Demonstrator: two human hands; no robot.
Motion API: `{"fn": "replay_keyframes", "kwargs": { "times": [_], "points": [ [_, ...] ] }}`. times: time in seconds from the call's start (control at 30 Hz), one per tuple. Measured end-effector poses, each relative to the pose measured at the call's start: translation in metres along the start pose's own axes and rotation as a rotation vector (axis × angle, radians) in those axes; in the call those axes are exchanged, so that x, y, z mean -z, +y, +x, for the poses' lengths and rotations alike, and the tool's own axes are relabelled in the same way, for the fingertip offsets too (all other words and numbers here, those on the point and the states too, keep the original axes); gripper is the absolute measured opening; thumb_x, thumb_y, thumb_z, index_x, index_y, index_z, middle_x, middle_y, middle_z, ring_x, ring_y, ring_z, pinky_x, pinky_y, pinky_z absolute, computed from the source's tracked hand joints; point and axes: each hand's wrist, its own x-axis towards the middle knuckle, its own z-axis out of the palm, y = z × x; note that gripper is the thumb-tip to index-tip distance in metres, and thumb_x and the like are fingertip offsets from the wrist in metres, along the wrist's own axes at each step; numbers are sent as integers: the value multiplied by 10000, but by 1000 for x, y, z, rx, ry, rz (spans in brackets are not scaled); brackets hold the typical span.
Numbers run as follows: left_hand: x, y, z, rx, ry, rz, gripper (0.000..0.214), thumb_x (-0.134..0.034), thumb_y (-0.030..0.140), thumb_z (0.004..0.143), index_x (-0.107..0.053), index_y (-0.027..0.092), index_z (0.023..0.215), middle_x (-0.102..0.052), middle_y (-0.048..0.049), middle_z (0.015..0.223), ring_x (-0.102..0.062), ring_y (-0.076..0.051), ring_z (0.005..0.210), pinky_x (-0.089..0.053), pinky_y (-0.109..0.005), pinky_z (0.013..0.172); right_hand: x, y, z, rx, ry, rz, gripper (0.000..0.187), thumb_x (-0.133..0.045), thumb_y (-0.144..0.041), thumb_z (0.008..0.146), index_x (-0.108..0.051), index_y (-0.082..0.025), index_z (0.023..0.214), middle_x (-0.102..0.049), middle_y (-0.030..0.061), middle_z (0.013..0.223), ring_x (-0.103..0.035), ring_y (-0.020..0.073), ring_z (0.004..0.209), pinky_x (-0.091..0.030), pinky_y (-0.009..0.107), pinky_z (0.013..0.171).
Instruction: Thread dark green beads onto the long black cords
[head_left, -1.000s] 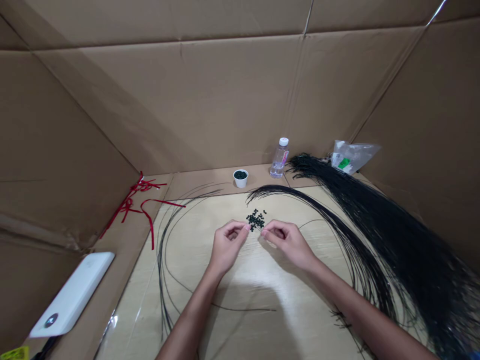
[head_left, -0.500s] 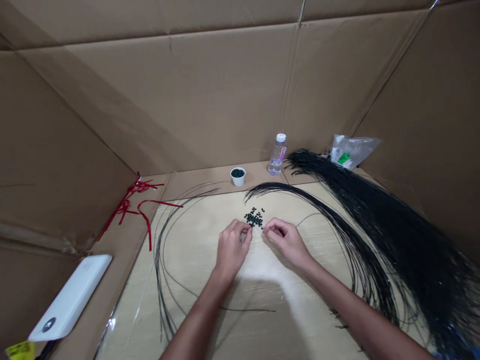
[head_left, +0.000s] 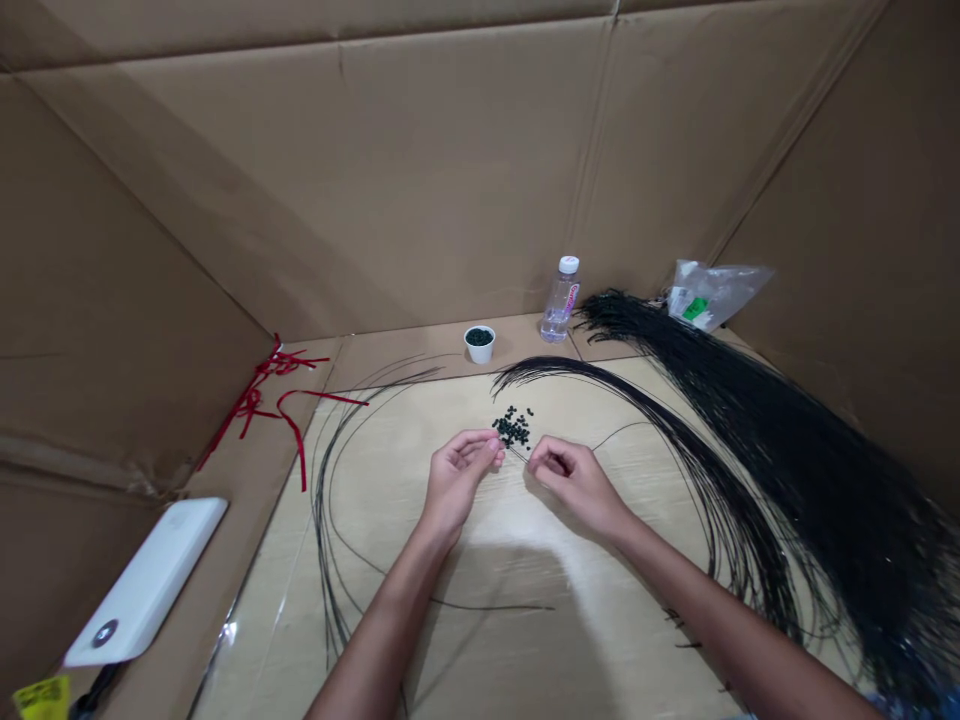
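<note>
- Cardboard walls (head_left: 375, 180) rise well beyond both grips and on either side of them.
- The pale tabletop (head_left: 390, 480) lies beneath both grips.
- A big black strand bundle (head_left: 772, 470) sweeps from beyond the right grip down past its right side. A looser strand loop (head_left: 324, 520) curves left of the left grip.
- Left of the left grip, on cardboard, are a white power bank (head_left: 146, 580) and a red ribbon (head_left: 262, 400).
- Beyond the grips stand a water bottle (head_left: 560, 300), a plastic bag (head_left: 712, 295) and a white cup (head_left: 480, 345) of dark beads.
- The left grip (head_left: 457, 480) is closed, its fingertips pinched on what looks like a fine strand (head_left: 519, 453).
- The right grip (head_left: 577, 488) is curled closed just beside that strand; whether it holds it, I cannot tell.
- A loose bead pile (head_left: 513, 428) sits just beyond the gap between the grips, apparently untouched.
</note>
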Motion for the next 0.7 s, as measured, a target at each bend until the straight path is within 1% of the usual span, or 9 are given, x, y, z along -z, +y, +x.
{"fn": "replay_keyframes", "kwargs": {
  "times": [0.13,0.33,0.47,0.7],
  "points": [
    [2,-2,1,26,7,-27,444,-999,420,713,-848,134,1017,-845,-133,958,-763,-170,806,-620,-277,814,0,0,-1,-13,-1,-6,98,-628,-262,779,-668,-202,712,-513,-35,636,-395,147,619,-301,294,605],
    [-2,0,-1,31,27,-17,423,-1003,405,696,-852,143,992,-846,-121,920,-765,-181,788,-633,-303,806,1,-1,-2,-21,-8,-12,82,-621,-250,764,-664,-201,714,-522,-36,647,-403,143,621,-314,294,617],
    [-4,3,-2,28,27,-16,403,-998,394,698,-853,145,981,-841,-113,897,-764,-179,786,-632,-301,808,0,-3,-1,-16,1,-24,89,-619,-254,756,-664,-203,699,-519,-37,644,-403,143,619,-324,295,620],
    [-3,-1,-2,8,16,0,397,-993,391,709,-852,146,987,-843,-114,909,-769,-184,797,-633,-305,813,0,-5,-1,-21,17,-27,97,-623,-267,753,-655,-206,685,-510,-38,633,-398,143,617,-330,288,612]
  ]
}}
